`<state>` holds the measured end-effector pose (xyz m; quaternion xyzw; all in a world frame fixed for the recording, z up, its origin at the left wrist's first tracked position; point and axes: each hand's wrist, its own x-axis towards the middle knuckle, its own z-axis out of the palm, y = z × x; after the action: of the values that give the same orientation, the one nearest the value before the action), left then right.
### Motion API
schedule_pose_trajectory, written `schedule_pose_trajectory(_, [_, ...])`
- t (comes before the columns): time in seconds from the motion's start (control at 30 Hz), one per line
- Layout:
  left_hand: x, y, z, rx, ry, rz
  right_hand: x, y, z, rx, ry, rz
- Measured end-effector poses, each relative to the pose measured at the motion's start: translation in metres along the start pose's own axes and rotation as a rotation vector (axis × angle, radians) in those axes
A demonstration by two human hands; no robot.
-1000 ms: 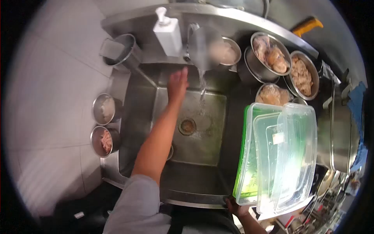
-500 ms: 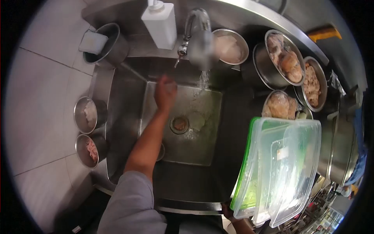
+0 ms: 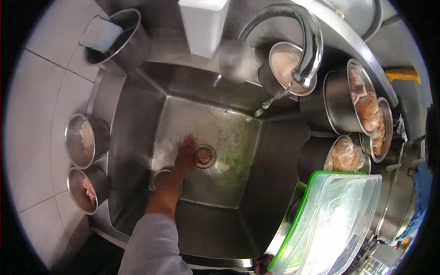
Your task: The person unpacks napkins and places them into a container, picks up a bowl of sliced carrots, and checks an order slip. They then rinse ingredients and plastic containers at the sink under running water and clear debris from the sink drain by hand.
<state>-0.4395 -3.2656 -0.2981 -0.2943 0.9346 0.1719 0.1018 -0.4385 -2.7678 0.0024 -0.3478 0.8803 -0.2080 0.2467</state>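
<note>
My left hand (image 3: 185, 153) is low in the steel sink (image 3: 215, 190), beside the drain (image 3: 205, 156), which has brown bits in it. Motion smears its fingers, so their shape is unclear. Under my left forearm a round metal container (image 3: 158, 178) partly shows. Water runs from the curved faucet (image 3: 309, 50) into the sink's far right corner. At the sink's front rim, only a dark part of my right hand (image 3: 262, 265) shows, next to the corner of the green-edged clear plastic lids (image 3: 341, 215); its fingers are mostly hidden.
Two metal pots of pale (image 3: 82, 142) and pink (image 3: 85, 191) meat line the left ledge. Behind stand a sponge (image 3: 101, 34) on a metal pot and a white bottle (image 3: 204, 27). Several meat containers (image 3: 337, 103) crowd the right side.
My left hand has moved down and nearer, from the sink's far left to beside the drain. The pale patch by the drain no longer shows. The view has shifted.
</note>
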Motion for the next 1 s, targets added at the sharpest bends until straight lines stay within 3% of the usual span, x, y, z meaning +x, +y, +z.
schedule_pose_trajectory(0.13, [0.006,-0.02,-0.008,-0.106,0.163,0.029,0.008,-0.001,0.002,0.004,-0.008,-0.01])
schedule_pose_trajectory(0.2, [0.037,-0.038,-0.042,0.003,0.433,-0.293,0.011,-0.002,0.002,0.005,-0.018,-0.018])
schedule_pose_trajectory(0.3, [0.066,-0.07,-0.034,-0.001,0.388,-0.262,0.017,0.0,0.004,0.001,-0.025,-0.028])
schedule_pose_trajectory(0.4, [0.046,-0.046,-0.009,-0.138,0.31,-0.263,0.017,-0.001,0.003,0.0,-0.033,-0.029])
schedule_pose_trajectory(0.47, [0.017,-0.02,0.005,-0.453,0.212,-0.111,0.018,-0.002,0.002,0.006,-0.026,-0.027])
schedule_pose_trajectory(0.53, [0.0,-0.004,0.029,-0.584,0.197,0.225,0.019,-0.002,0.0,0.007,-0.023,-0.024])
schedule_pose_trajectory(0.63, [0.027,0.032,0.033,-0.45,0.305,0.311,0.022,0.0,-0.002,0.001,-0.023,-0.025])
schedule_pose_trajectory(0.7, [0.064,0.073,-0.016,-0.298,0.309,0.271,0.024,0.003,-0.005,-0.007,-0.028,-0.03])
schedule_pose_trajectory(0.87, [0.151,0.114,-0.017,-0.103,0.338,0.355,0.027,0.005,-0.008,-0.02,-0.04,-0.027])
schedule_pose_trajectory(0.97, [0.139,0.117,-0.002,0.014,0.188,0.165,0.022,0.004,-0.011,-0.026,-0.043,-0.023])
schedule_pose_trajectory(1.0, [0.124,0.114,0.002,-0.078,0.215,0.148,0.022,0.004,-0.01,-0.023,-0.038,-0.023])
